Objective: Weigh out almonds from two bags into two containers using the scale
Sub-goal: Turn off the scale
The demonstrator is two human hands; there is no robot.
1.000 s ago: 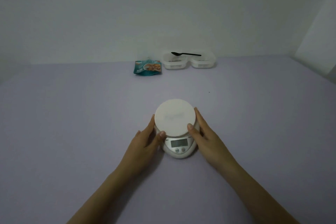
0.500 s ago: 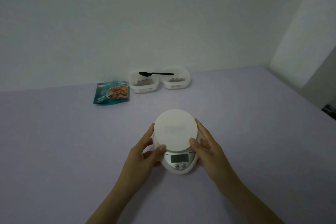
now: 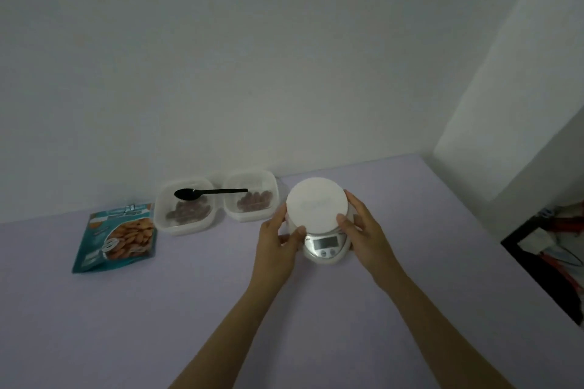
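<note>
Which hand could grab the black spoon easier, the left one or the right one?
Probably the left. The left hand holds the scale on the side nearer the spoon, whose handle points that way. The right hand is on the scale's far side and would have to cross over it.

White scale point(image 3: 317, 206) between left hand point(image 3: 276, 251) and right hand point(image 3: 367, 240) on lilac table point(image 3: 189, 309)
</note>
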